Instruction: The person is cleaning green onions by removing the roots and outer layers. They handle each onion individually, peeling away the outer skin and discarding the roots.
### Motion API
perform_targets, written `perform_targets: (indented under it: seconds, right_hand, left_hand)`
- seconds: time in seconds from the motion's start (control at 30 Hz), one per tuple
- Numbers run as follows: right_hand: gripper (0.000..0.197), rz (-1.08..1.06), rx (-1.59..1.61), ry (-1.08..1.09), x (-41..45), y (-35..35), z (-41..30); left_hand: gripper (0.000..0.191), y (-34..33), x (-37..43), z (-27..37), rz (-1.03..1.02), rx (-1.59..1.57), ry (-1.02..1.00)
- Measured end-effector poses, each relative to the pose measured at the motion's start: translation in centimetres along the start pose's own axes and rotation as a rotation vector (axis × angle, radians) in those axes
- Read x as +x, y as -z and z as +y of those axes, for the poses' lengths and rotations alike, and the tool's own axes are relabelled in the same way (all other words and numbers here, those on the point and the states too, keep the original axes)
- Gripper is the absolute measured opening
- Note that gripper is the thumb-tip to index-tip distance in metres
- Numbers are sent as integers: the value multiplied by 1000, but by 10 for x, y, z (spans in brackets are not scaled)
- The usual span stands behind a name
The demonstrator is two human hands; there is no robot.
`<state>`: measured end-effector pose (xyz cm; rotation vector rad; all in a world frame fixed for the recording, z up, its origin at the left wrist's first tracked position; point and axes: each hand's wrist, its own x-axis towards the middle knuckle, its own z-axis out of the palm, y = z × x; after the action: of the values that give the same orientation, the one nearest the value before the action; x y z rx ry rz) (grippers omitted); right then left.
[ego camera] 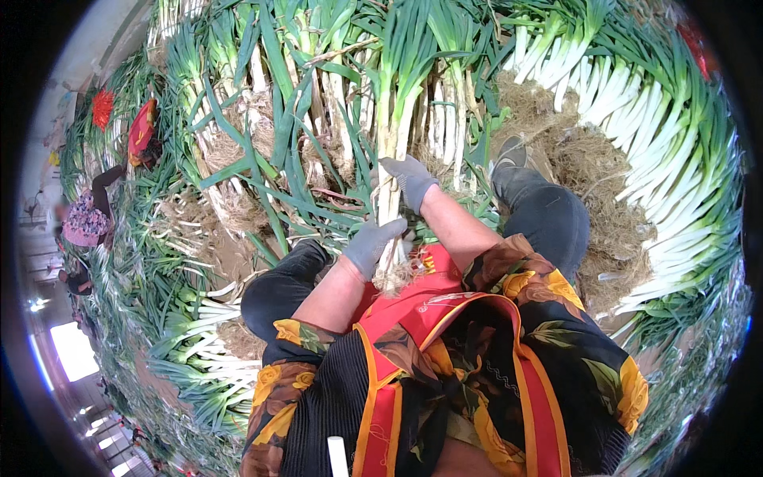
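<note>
Upright between my knees is a bunch of long green onions (390, 134), leaves pointing away from me and roots close to my red apron (438, 274). My left hand (374, 245), in a grey glove, is closed round the lower white stalks just above the shaggy roots. Higher up the same stalks, my right hand (409, 180) grips in a matching grey glove; some of its fingers are hidden behind the bunch. Beyond my hands stand more unpeeled green onions (322, 113) with dry, brownish outer skins and roots.
On the right, cleaner white-stalked green onions (650, 161) lie in a curved row, roots (596, 161) inward. A smaller pile (208, 352) lies at left. Loose leaves (286, 197) cover the ground ahead. A person in a patterned top (88, 220) is at far left.
</note>
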<state>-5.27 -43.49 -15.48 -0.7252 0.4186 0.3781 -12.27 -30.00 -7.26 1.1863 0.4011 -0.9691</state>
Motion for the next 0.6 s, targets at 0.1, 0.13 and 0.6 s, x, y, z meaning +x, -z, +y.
perform_targets:
  seconds: [0.1, 0.13, 0.6]
  right_hand:
    - [24, -66, 135, -47, -1, -3, 1]
    - [29, -46, 98, -52, -3, -9, -8]
    - [52, -189, 274, 696, -92, -104, -149]
  left_hand:
    - [18, -1, -23, 9, 25, 72, -16]
    - [21, -2, -34, 13, 8, 175, -65]
    - [73, 20, -183, 44, -54, 1038, -499]
